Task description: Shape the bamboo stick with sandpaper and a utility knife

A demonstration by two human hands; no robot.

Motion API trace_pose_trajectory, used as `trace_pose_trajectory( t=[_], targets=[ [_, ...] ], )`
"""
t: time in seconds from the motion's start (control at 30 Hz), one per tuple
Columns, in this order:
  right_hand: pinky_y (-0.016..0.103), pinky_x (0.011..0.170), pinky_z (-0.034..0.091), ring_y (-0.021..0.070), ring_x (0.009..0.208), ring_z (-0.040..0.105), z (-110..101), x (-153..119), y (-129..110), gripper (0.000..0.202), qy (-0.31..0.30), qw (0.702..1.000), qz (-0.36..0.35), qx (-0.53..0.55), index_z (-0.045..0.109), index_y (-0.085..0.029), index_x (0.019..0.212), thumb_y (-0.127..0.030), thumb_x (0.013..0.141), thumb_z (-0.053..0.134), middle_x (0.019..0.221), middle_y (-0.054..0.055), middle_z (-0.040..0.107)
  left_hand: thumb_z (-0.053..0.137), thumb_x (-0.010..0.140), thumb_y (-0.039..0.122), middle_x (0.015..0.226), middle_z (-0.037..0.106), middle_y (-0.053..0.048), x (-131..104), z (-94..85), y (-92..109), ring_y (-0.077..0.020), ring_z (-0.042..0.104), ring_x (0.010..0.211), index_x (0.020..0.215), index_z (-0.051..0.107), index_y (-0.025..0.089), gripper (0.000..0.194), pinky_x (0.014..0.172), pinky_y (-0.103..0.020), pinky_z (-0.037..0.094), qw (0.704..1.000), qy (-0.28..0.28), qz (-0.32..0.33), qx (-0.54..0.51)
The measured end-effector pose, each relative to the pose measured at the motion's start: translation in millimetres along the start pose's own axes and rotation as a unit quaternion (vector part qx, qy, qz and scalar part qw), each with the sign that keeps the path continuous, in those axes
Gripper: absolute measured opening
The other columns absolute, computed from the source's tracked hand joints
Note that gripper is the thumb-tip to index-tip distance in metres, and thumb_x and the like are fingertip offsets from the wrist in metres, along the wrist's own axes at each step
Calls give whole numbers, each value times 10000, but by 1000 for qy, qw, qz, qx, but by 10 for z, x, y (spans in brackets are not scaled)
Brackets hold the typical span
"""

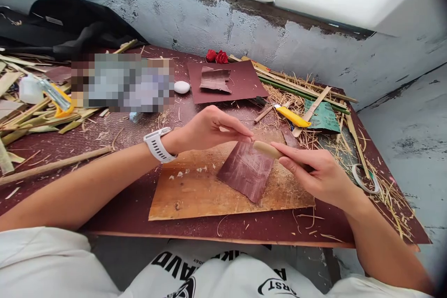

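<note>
My right hand (310, 170) is closed around a pale bamboo piece (267, 150) with a smooth, rounded end, which points left. My left hand (216, 125), with a white watch on its wrist, has its thumb and fingers brought together right at the tip of that piece. Whether anything is pinched between those fingertips is too small to make out. Below both hands a dark red sheet of sandpaper (246, 172), streaked with pale dust, lies on a wooden board (195, 191).
Bamboo strips (28, 121) and a yellow utility knife (57, 98) lie left. Behind the board are a white oval object (182, 87) and torn sandpaper (214, 79). A second yellow knife (291, 115), green sandpaper (326, 118), a tape roll (365, 179) and shavings are at right.
</note>
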State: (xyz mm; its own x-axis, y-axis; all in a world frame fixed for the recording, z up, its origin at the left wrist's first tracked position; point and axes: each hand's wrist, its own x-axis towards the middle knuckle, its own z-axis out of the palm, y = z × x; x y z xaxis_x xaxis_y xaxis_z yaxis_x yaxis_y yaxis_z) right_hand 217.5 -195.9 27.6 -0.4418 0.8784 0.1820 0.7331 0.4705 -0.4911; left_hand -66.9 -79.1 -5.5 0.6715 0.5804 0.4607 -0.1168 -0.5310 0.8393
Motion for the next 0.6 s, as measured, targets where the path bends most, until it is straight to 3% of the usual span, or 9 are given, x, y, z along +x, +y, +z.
trace_pose_trajectory(
  t=[0.07,0.17,0.2,0.3,0.4,0.5,0.6],
  targets=[
    [242,602,509,124,626,659,-1,-10,-13,419,4,1000,-1,-5,650,-219,1458,-294,1053,571,997,49,820,879,843,267,971,828,-91,3,-9,6,-266,809,872,1068,862,267,226,809,-311,657,1000,0,-18,-19],
    [247,653,530,126,683,696,20,-33,-31,433,-5,1000,-10,-1,620,-232,1483,-274,1054,575,1088,47,817,969,715,226,1049,821,-104,-10,30,69,-273,801,912,1286,780,279,604,858,-346,649,998,-47,-22,-47],
    [250,688,540,130,724,714,32,-41,-36,437,-9,1000,-14,2,614,-234,1488,-266,1054,578,1133,49,810,974,701,196,1048,821,-102,-19,55,97,-258,797,891,1310,766,276,648,847,-332,642,997,-59,-12,-38],
    [250,751,551,139,814,740,73,-53,-52,442,-14,1000,-20,10,602,-224,1494,-240,1052,578,1178,45,801,887,811,149,945,828,-79,-47,129,161,-173,745,705,1236,804,244,443,692,-248,591,998,-64,17,22],
    [250,733,544,139,810,737,103,-42,-56,457,-16,1000,-20,0,575,-217,1516,-237,1059,563,1124,34,810,835,873,185,908,825,-75,-60,160,149,-145,700,625,1166,830,217,294,589,-223,535,997,-54,5,52],
    [272,712,538,161,819,735,99,-22,-34,501,-2,999,-20,-50,535,-222,1551,-289,1057,582,1159,52,798,852,857,199,872,822,-66,-41,123,65,-150,722,660,1097,841,192,240,612,-212,554,999,-12,-11,45],
    [279,668,522,174,783,736,50,-13,13,497,42,993,-6,-106,551,-220,1544,-318,1057,583,1171,74,798,884,829,231,888,822,-73,3,20,-36,-181,773,761,1037,826,166,225,690,-234,609,997,68,-39,-19]
  ],
)
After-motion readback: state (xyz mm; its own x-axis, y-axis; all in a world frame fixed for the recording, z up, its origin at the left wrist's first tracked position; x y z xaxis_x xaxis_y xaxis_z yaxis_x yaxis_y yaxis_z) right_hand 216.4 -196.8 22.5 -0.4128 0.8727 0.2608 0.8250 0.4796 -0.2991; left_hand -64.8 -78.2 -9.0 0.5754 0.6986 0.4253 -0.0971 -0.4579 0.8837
